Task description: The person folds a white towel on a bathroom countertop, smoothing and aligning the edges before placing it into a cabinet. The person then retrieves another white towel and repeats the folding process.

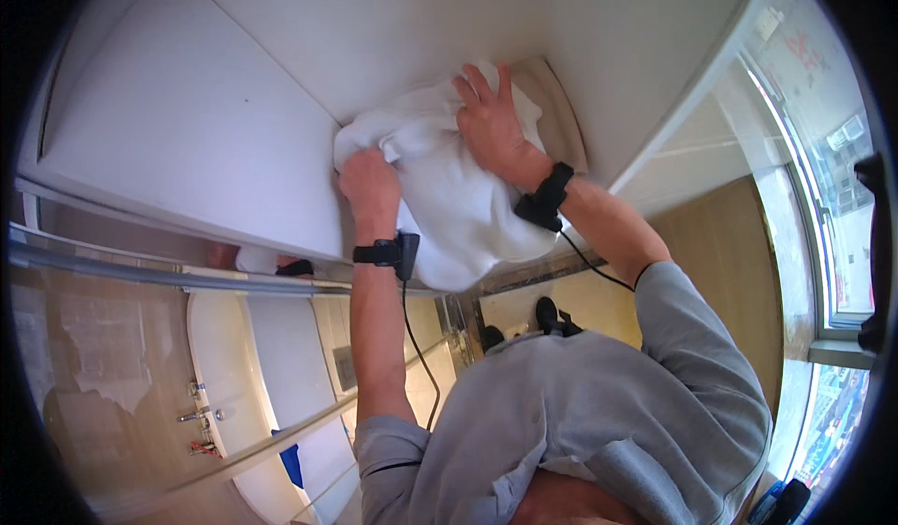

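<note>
Nearest is 1 person's grey shirt, then 2 black wrist straps, 1 per wrist, each w/ 1 thin cable trailing back toward the torso. Next, 2 bare hands on 1 white cloth, which lies rumpled in the mouth of 1 white compartment; its near end bulges out toward the shirt & hides the front edge beneath. L hand: fingers curled in tight, holding a bunched fold at the cloth's L edge, little room btwn it & the L wall. R hand: palm down, fingers spread wide on the cloth's far part, tips nr its back edge; thumb hard to tell. A beige piece, cloth or base, can't tell, shows at the compartment's back R corner, leaving a gap btwn R hand & R wall. More room above the cloth, up the back wall. Farther off: 2 dark shoes down on the floor, below the compartment's front; to the L, past 1 grey rail, 1 pale tub w/ metal taps & 1 blue item nr its rim; far R, 1 window.
</note>
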The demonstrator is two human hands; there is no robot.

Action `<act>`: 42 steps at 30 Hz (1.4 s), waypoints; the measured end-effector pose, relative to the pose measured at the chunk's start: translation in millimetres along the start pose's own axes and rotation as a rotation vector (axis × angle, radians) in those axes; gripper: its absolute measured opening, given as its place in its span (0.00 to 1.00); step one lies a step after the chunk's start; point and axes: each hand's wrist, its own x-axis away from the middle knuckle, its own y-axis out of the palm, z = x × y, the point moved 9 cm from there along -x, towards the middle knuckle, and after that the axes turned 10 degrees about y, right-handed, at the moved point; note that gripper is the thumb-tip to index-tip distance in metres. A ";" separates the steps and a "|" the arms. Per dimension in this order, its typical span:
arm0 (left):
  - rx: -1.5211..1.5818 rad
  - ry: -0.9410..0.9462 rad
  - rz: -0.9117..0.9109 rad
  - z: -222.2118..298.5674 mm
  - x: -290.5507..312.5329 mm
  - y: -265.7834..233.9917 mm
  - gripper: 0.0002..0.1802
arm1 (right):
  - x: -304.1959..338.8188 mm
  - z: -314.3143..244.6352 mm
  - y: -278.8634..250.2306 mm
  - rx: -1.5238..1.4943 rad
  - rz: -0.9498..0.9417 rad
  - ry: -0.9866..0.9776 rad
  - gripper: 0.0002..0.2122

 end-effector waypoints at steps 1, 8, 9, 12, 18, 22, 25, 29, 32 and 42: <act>-0.024 0.018 0.014 0.2 -6.8 10.3 0.11 | -5.7 -4.6 10.7 -0.003 0.003 -0.006 0.09; -0.082 0.079 -0.003 -8.9 -31.5 37.2 0.14 | -13.2 -11.6 31.0 -0.074 0.001 -0.026 0.09; -0.047 0.065 0.011 -9.3 -25.5 26.0 0.14 | -13.6 -8.2 24.8 -0.049 0.014 -0.022 0.09; 0.065 -0.003 0.049 -12.7 7.0 -39.2 0.13 | 9.5 24.6 -29.6 -0.227 0.063 -0.052 0.07; 0.299 0.021 -0.144 9.6 124.5 -121.6 0.10 | 83.9 35.0 -146.0 -0.575 -0.101 -0.147 0.03; 0.269 -0.004 -0.150 19.8 130.2 -142.7 0.09 | 95.2 35.1 -158.7 -0.574 -0.073 -0.109 0.03; 0.238 0.002 -0.047 22.7 125.5 -142.9 0.08 | 87.7 29.9 -158.7 -0.452 -0.016 -0.087 0.01; 0.521 0.374 0.034 49.7 112.5 -87.3 0.08 | 99.7 21.7 -119.6 -0.307 -0.131 -0.199 0.02; 0.534 0.417 -0.032 85.7 119.5 -54.1 0.08 | 123.1 37.2 -94.7 -0.293 -0.141 -0.164 0.03; 0.532 0.458 0.052 165.7 110.6 -17.7 0.08 | 139.4 50.8 -78.2 -0.248 -0.189 -0.157 0.07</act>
